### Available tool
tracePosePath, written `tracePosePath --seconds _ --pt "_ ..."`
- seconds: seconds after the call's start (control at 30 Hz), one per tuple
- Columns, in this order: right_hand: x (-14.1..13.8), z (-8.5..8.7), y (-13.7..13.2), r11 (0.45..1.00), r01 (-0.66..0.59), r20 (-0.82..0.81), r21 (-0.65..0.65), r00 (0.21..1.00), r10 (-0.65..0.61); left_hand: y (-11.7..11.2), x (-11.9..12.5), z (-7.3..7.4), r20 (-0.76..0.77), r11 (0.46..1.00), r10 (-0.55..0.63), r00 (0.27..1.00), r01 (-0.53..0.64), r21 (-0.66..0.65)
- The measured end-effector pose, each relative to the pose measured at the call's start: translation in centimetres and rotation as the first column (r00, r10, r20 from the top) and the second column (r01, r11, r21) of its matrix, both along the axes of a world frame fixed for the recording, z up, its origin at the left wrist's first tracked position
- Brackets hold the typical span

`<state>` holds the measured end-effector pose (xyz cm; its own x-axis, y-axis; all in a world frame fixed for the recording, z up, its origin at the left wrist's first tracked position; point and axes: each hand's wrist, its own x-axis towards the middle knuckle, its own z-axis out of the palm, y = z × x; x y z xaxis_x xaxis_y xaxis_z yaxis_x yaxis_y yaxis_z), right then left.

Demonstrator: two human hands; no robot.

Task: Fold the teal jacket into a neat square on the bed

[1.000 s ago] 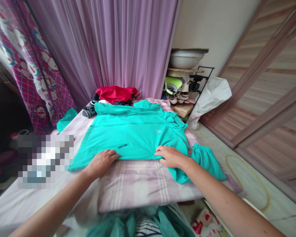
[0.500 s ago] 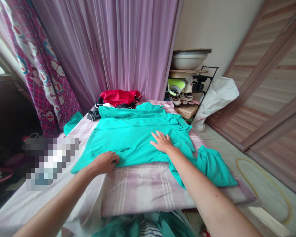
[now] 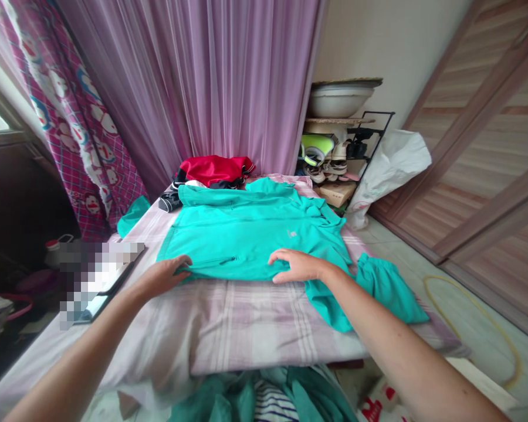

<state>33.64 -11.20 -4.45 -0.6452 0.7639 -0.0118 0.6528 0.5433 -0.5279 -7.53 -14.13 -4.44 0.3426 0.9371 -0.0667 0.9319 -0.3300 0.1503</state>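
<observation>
A teal zip jacket lies spread sideways on the bed, a small pale logo on its chest and a pocket zip near its close edge. At the jacket's near left edge, my left hand has its fingers and thumb closed around the fabric. My right hand rests at the near edge further right, thumb and curved fingers apart, with teal cloth between them. One sleeve hangs toward me below my right wrist; a gathered teal cuff end lies to the right of my forearm.
The bed has a plaid sheet. Red and black clothing lies at its far end. A shoe rack and white bag stand at the back right, beside a wooden wardrobe. Teal and striped clothing is below the near edge.
My left hand has moved left and slightly up; the jacket's near left corner has come inward. My right hand has drawn back from the chest to the near edge, uncovering the logo.
</observation>
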Motion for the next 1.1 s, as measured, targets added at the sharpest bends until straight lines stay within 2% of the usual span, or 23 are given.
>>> tracePosePath --seconds 0.07,0.13,0.2,0.27,0.37,0.47,0.67,0.77,0.87,1.0,1.1 --pt "-0.7 0.5 -0.3 0.997 0.034 0.11 0.062 0.993 -0.041 1.0 -0.2 0.8 -0.089 0.993 0.1 0.991 -0.095 0.064" --pt "-1.4 0.7 0.3 0.975 0.178 0.197 0.136 0.959 -0.203 1.9 0.3 1.6 -0.171 0.978 0.172 0.97 -0.147 0.148" --pt "-1.9 0.7 1.2 0.931 0.306 0.235 0.198 0.908 -0.348 2.6 1.2 2.0 -0.216 0.965 0.184 0.959 -0.134 0.225" --pt "-2.3 0.3 1.9 0.906 0.333 0.233 0.263 0.889 -0.394 3.0 1.9 2.0 -0.222 0.953 0.162 0.961 -0.094 0.288" --pt "-2.5 -0.6 1.8 0.911 0.234 0.213 0.341 0.924 -0.317 2.9 1.6 1.2 -0.196 0.949 0.125 0.972 -0.06 0.31" --pt "-2.3 -1.4 1.0 0.932 0.143 0.213 0.334 0.951 -0.223 2.3 0.0 0.2 -0.15 0.965 0.095 0.984 -0.054 0.256" --pt "-2.3 -2.2 1.0 0.94 0.167 0.163 0.299 0.961 -0.223 1.4 -2.6 -0.5 -0.036 0.984 -0.017 0.999 0.023 0.177" --pt "-2.6 -2.4 1.5 0.943 0.183 0.147 0.279 0.962 -0.23 1.1 -2.5 -0.1 -0.045 0.972 -0.053 0.998 0.062 0.225" --pt "-2.1 -1.9 1.6 0.957 0.174 0.05 0.232 0.98 -0.19 0.7 -2.2 0.9 -0.044 0.943 -0.025 0.999 0.039 0.332" --pt "-0.7 -0.3 0.6 0.983 0.052 -0.065 0.173 0.997 -0.041 -0.6 -2.4 2.5 0.028 0.914 -0.03 0.999 0.016 0.405" --pt "-0.3 0.4 -0.9 0.987 -0.035 -0.022 0.159 0.999 0.039 -2.3 -2.8 3.1 0.035 0.922 -0.092 0.995 0.072 0.381"
